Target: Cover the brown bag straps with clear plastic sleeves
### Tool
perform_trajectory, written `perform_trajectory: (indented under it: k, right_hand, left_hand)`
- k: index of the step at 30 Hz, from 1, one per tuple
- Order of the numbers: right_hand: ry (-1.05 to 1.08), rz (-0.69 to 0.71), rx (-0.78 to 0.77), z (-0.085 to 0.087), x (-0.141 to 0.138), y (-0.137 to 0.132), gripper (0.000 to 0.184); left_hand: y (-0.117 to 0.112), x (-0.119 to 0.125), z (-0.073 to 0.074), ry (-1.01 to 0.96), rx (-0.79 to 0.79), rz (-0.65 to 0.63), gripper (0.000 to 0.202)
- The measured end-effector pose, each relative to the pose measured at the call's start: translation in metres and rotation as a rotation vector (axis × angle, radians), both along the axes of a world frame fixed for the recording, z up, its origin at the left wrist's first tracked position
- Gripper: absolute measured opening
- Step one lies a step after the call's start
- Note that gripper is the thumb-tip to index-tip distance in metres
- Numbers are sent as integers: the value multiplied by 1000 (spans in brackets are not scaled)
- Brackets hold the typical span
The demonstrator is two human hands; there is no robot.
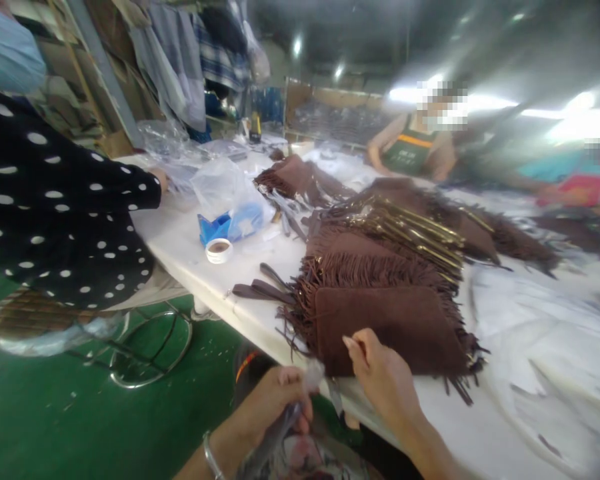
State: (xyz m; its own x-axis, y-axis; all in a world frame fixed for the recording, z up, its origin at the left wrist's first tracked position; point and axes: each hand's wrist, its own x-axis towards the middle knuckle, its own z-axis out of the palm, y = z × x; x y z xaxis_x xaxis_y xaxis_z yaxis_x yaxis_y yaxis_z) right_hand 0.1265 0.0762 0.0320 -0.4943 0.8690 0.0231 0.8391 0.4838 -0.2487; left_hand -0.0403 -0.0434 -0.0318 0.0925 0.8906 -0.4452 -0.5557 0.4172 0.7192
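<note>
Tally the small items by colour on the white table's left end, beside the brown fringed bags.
Blue tape dispenser: 1
White tape roll: 1
Clear plastic bag: 1
Total: 3

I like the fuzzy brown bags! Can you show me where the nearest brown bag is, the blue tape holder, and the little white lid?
brown bag (pixel 395 330), head view, on its flat suede front.
blue tape holder (pixel 214 229), head view, on its blue body.
white lid (pixel 219 251), head view, on its rim.
</note>
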Motion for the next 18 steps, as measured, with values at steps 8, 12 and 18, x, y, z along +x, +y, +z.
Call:
perform_trajectory:
  k: [8,12,18]
  right_hand:
    - [629,-317,-576,-24,91,-8,35]
    - [1179,-601,-800,-36,87,-22,52]
    - [1448,-605,-934,-27,66,-20,42]
  left_hand:
    - [4,5,24,120,37,15,32]
    - [22,20,22,144,28,28,38]
    - [43,18,30,-17,-6,-6,38]
